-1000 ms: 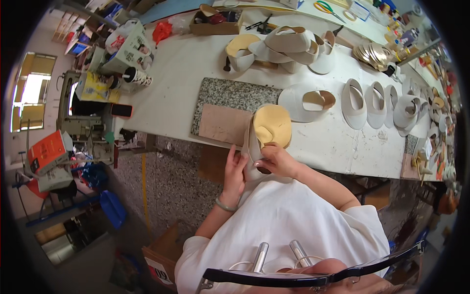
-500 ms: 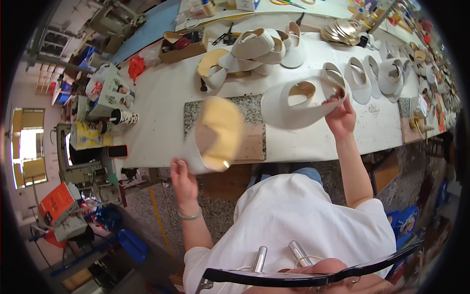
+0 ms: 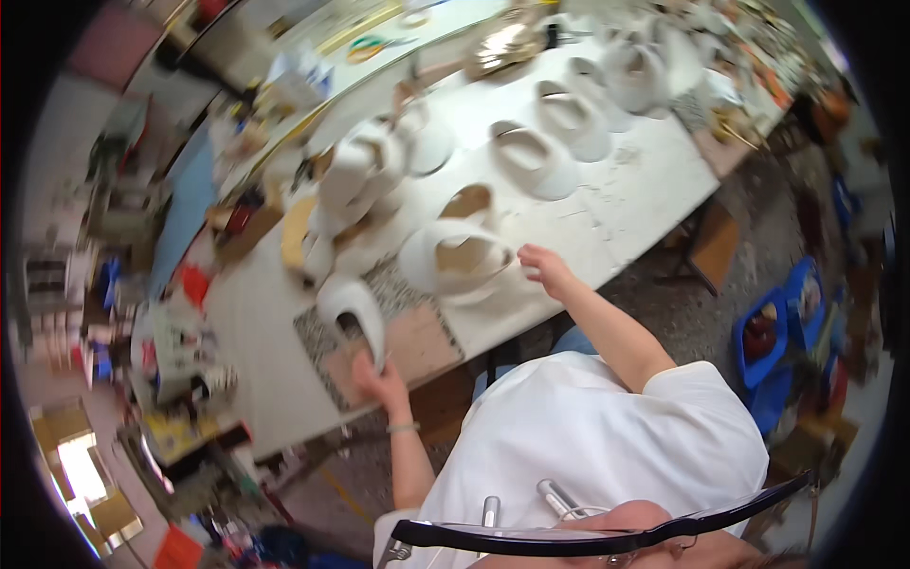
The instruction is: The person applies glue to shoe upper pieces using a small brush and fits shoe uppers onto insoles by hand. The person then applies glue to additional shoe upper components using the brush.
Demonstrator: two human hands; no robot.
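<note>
My left hand [image 3: 379, 379] is closed on the lower edge of a white shoe upper [image 3: 347, 292], an open curved piece held over the front part of the work surface. Beneath it lie a speckled stone slab [image 3: 311, 334] and a pinkish board [image 3: 408, 343]. My right hand [image 3: 548, 269] has its fingers apart and holds nothing. Just left of those fingers sit white uppers [image 3: 423, 254] with tan insides, one behind the other. Motion blurs the picture somewhat.
A pile of white uppers [image 3: 346, 185] stands farther back, with a yellow-lined upper [image 3: 296, 232] beside it. More uppers [image 3: 542, 171] line the table to the right. Gold-coloured pieces [image 3: 507, 49] lie at the back. Blue containers [image 3: 763, 341] stand below, at right.
The view has turned, swinging the table round. The upper in my left hand has flipped from its yellow lining to its white side. My right hand has let go of the white upper.
</note>
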